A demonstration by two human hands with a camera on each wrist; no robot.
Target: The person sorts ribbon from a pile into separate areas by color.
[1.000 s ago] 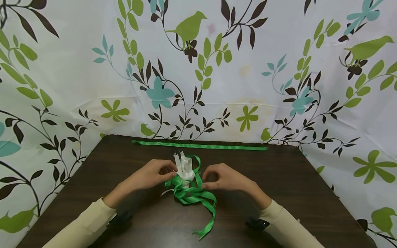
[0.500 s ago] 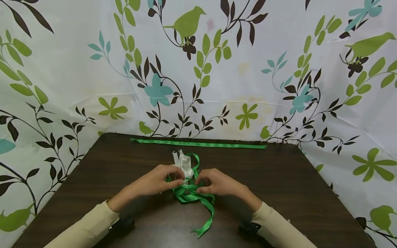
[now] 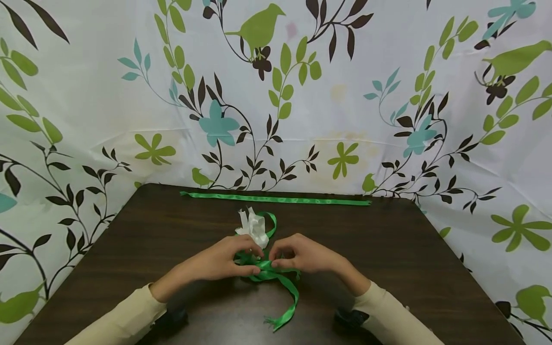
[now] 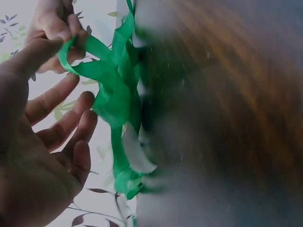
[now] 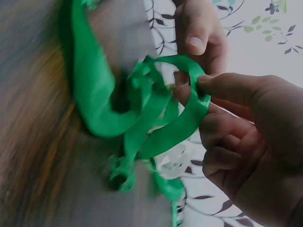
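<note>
Since a second ago, both hands have shifted from either side of the white ribbon [image 3: 254,230] to its near side, over the green ribbon [image 3: 269,275]; left hand [image 3: 233,258] and right hand [image 3: 306,254] are closer together now. Green ribbon: bright, shiny, satiny, narrow, bunched and overlapping, with frayed ends. Its bunch lies on the table [image 3: 207,311], just on the near side of the white ribbon, between and under the fingers. One loop stands up off the bunch; right hand pinches it between thumb and fingers. Left hand: thumb and index apart, other fingers loosely bent, narrow gap; whether it touches the loop, can't tell. One tail runs from the bunch, away from the white ribbon, curving right then back toward the person, frayed end pointing at the person. Another loop arcs just right of the white ribbon. No single long axis. Green strip [image 3: 276,199] lies beyond the white ribbon, long axis left-right.
</note>
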